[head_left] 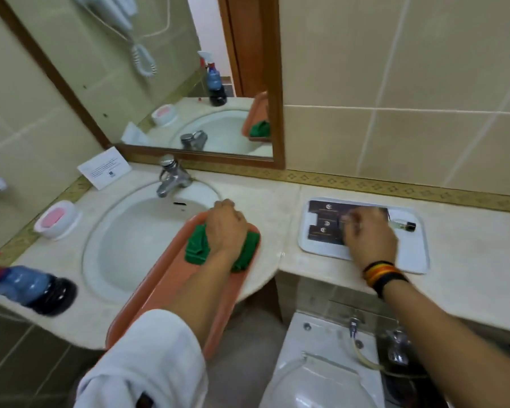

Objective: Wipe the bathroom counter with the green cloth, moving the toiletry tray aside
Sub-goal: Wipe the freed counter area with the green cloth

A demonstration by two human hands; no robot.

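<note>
Green cloth (202,248) bunched under closed left hand (226,228); right hand (370,234), fingers curled on white tray (415,257) at 3 o'clock, grip unclear—slide tray flat.

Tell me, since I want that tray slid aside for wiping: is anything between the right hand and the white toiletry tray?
Nothing visible. The right hand is already over the toiletry tray, on the dark packets lying in it. The left hand presses the green cloth on the orange tray by the sink.
</note>
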